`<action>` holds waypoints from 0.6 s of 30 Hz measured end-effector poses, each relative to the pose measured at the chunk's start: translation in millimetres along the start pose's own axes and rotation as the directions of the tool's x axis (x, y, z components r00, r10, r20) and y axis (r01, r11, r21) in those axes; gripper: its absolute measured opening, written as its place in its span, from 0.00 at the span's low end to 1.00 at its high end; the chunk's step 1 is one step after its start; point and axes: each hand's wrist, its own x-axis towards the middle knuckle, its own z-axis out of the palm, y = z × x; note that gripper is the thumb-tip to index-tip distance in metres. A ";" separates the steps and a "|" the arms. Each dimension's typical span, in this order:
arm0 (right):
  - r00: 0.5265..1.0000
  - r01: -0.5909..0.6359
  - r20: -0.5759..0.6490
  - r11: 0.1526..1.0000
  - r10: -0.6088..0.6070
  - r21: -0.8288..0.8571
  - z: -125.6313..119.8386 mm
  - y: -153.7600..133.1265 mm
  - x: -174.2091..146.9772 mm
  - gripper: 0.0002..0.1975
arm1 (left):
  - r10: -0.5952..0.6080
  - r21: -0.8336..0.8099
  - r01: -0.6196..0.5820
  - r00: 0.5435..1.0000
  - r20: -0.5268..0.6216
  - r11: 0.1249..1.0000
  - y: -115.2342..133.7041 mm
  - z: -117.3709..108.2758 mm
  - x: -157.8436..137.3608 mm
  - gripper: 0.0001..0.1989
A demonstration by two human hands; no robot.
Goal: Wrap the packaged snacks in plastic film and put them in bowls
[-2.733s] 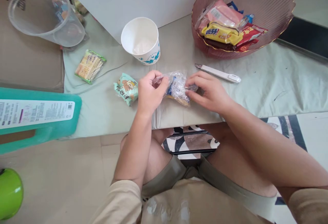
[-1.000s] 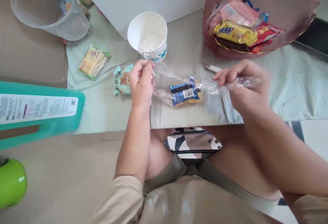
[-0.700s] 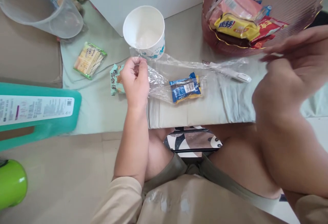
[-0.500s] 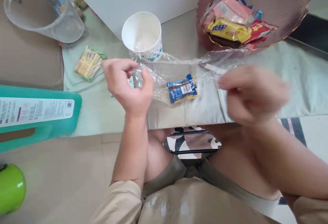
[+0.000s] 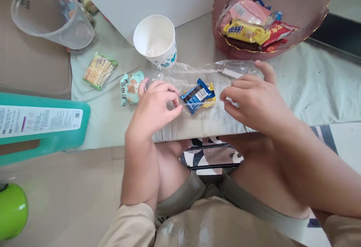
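A clear plastic bag lies on the cloth in front of me, its near edge stretched between my hands. My left hand pinches that edge on the left, thumb against fingertips. On the right, my right hand pinches the other end, with one finger raised. Between them lie a blue wrapped snack and a yellow one partly under it; they appear to be in or under the film. A teal snack packet with a cartoon animal rests just left of my left hand, partly hidden by it.
Behind the bag stands a white paper cup. A pink ribbed bowl of wrapped snacks is at back right. To the left are a green-edged packet, a clear plastic tub and a teal container. A white strip lies near the bowl.
Both hands have come down to the bag's near edge, the left turning palm-down and the right moving left. The blue snack has tilted, and the teal packet is now uncovered.
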 end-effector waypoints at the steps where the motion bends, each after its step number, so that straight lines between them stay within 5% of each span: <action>1: 1.000 0.003 0.003 1.000 -0.003 -0.007 -4.5 -4.8 0.3 0.09 | 0.024 0.004 -0.024 1.000 0.002 1.000 3.9 -5.3 -2.3 0.14; 7: 0.982 0.121 0.163 0.979 -0.094 -0.166 -23.5 -11.6 -8.5 0.09 | 0.096 0.045 -0.098 0.994 0.051 0.994 24.4 -38.2 -17.6 0.13; 11: 0.927 0.065 0.372 0.960 0.043 -0.272 -26.9 -9.5 -18.5 0.06 | -0.117 0.078 0.101 0.966 0.232 0.992 31.0 -49.1 -23.7 0.13; 15: 0.683 -0.024 0.662 0.914 0.310 -0.404 -31.3 -18.0 -16.3 0.13 | -0.494 0.305 0.393 0.746 0.447 0.868 35.3 -50.7 -22.3 0.12; 18: 0.533 -0.005 0.774 0.915 0.344 -0.403 -34.4 -25.0 -9.3 0.14 | -0.641 0.372 0.522 0.633 0.435 0.768 33.2 -51.2 -19.7 0.20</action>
